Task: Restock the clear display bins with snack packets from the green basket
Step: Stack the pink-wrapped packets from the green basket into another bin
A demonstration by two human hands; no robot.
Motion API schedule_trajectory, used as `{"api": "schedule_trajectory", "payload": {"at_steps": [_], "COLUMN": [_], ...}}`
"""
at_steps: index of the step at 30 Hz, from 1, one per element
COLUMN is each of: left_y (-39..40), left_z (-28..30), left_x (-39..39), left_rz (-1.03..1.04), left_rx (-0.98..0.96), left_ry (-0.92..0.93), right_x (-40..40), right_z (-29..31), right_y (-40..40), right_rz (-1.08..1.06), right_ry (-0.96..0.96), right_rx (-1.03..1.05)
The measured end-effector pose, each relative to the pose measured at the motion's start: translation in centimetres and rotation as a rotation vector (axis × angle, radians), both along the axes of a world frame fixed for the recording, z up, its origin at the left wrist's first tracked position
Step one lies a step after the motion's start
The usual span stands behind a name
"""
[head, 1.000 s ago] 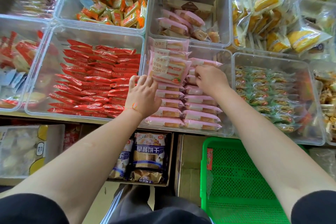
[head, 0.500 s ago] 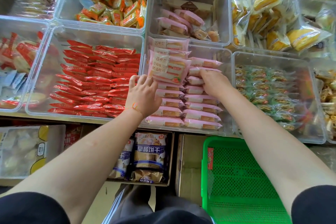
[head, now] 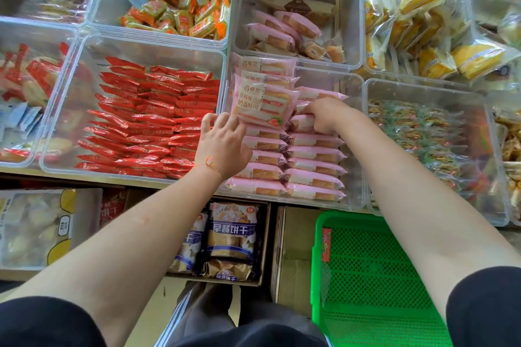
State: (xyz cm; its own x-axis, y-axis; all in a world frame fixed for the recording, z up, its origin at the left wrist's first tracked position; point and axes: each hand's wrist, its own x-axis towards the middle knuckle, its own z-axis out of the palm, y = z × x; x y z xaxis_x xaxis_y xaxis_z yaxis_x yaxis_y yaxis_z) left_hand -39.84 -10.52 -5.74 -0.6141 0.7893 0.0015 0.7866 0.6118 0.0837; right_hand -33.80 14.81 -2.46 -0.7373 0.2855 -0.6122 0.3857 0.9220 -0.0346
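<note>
A person is wearing short black sleeves, dark trousers at lower centre, and an orange thread bracelet on the left wrist.

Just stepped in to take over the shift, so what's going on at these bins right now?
A person is restocking the clear bin of pink snack packets. The left hand props up a few upright pink packets at the back of the bin, while the right hand grips a packet in the right-hand row. Two neat rows already fill the front. The green basket below shows no packets in its visible part.
</note>
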Motion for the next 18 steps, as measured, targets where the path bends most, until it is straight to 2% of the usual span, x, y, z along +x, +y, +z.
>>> {"api": "schedule_trajectory", "payload": {"at_steps": [7, 9, 14, 16, 18], "left_y": [0.0, 0.0, 0.0, 0.0, 0.1], "left_z": [-0.1, 0.0, 0.0, 0.0, 0.0], "left_x": [-0.1, -0.1, 0.0, -0.1, -0.1], "left_rz": [0.003, 0.0, 0.003, 0.002, 0.002], "left_rx": [-0.008, -0.012, -0.018, -0.024, -0.032], "left_ry": [-0.009, -0.011, -0.012, -0.011, -0.01], "right_x": [0.8, 1.1, 2.6, 2.8, 3.3], "right_z": [-0.8, -0.6, -1.1, -1.8, -2.9], "right_y": [-1.8, -1.3, 0.0, -0.5, -1.5], "right_rz": [-0.156, -0.15, -0.22, -0.184, -0.145], "right_ry": [-0.034, 0.061, 0.48, 0.485, 0.388], "right_rx": [-0.113, -0.077, 0.131, 0.092, 0.043]}}
